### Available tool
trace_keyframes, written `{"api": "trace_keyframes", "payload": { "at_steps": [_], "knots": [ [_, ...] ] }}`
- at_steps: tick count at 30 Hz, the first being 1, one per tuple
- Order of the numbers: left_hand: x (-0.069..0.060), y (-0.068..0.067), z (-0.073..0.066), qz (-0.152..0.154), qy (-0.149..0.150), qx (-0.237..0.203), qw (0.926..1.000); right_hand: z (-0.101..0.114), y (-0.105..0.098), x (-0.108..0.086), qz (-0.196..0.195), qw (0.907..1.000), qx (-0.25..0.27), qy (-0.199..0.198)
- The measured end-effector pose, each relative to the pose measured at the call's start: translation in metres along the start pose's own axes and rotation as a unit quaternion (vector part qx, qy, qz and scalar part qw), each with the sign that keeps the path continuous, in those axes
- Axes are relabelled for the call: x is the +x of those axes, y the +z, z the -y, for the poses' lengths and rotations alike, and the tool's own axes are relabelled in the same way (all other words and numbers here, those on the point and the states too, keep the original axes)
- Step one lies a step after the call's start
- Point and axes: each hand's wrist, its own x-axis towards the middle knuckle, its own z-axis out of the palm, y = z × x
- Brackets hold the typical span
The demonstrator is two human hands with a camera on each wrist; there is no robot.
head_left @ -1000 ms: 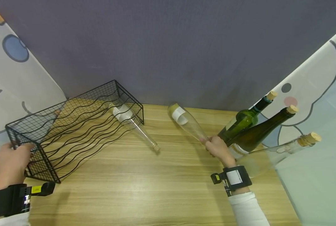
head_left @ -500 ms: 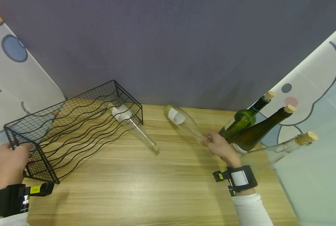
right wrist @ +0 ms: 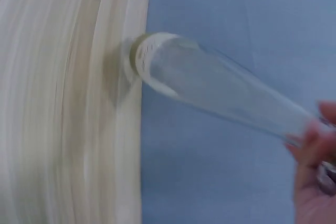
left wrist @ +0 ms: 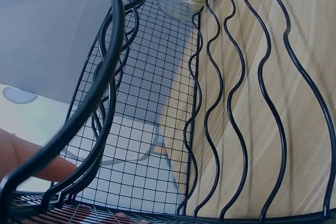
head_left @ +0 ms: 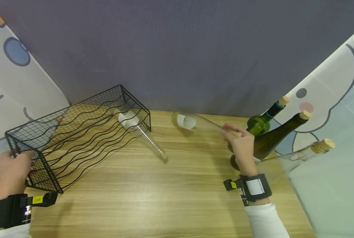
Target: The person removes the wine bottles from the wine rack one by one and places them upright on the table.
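My left hand (head_left: 14, 168) grips the near left end of a black wire wine rack (head_left: 50, 165); in the left wrist view a finger (left wrist: 52, 169) curls by its wavy rods. A clear corked bottle (head_left: 147, 137) lies in the rack's far end, its neck sticking out over the table. My right hand (head_left: 239, 142) holds a second clear bottle (head_left: 205, 122) by its neck near the cork. That bottle leans toward the left, its white-labelled base low near the back wall; in the right wrist view its glass (right wrist: 210, 82) is slightly blurred.
To the right of my right hand stand a green bottle (head_left: 258, 124), a brown bottle (head_left: 269, 142) and a clear bottle (head_left: 305, 155), all corked. The wooden table (head_left: 153, 198) runs back to a grey wall (head_left: 177, 56), with printed panels on both sides.
My right hand has risen and turned, lifting the neck of the clear bottle; its base has shifted slightly left. My left hand and the rack stay where they were.
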Motion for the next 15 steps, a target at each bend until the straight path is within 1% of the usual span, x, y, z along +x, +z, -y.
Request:
{"api": "trace_keyframes", "payload": {
  "at_steps": [1, 3, 4, 6, 8, 11, 13, 15],
  "knots": [
    [0.000, 0.000, 0.000, -0.001, 0.000, 0.000, 1.0000, 0.001, 0.002, 0.003, -0.025, 0.9984, 0.050, -0.004],
    [0.001, 0.000, 0.000, -0.001, 0.000, -0.001, 1.0000, 0.002, 0.007, 0.010, -0.060, 0.9896, 0.129, -0.016],
    [0.001, 0.000, 0.000, -0.002, 0.000, -0.003, 1.0000, 0.002, 0.009, 0.013, -0.073, 0.9843, 0.159, -0.020],
    [0.002, -0.001, -0.001, -0.001, 0.000, -0.002, 1.0000, 0.003, 0.012, 0.021, -0.089, 0.9769, 0.193, -0.024],
    [0.002, -0.001, -0.001, -0.001, 0.001, -0.002, 1.0000, 0.003, 0.013, 0.027, -0.100, 0.9721, 0.211, -0.019],
    [0.001, -0.001, -0.001, -0.001, 0.001, -0.002, 1.0000, 0.001, 0.013, 0.035, -0.116, 0.9724, 0.201, -0.024],
    [0.001, 0.000, -0.001, -0.002, 0.000, -0.004, 1.0000, -0.003, 0.013, 0.037, -0.122, 0.9713, 0.201, -0.037],
    [0.001, 0.001, -0.001, -0.004, 0.000, -0.007, 1.0000, -0.006, 0.012, 0.039, -0.119, 0.9667, 0.218, -0.061]
  ]
}}
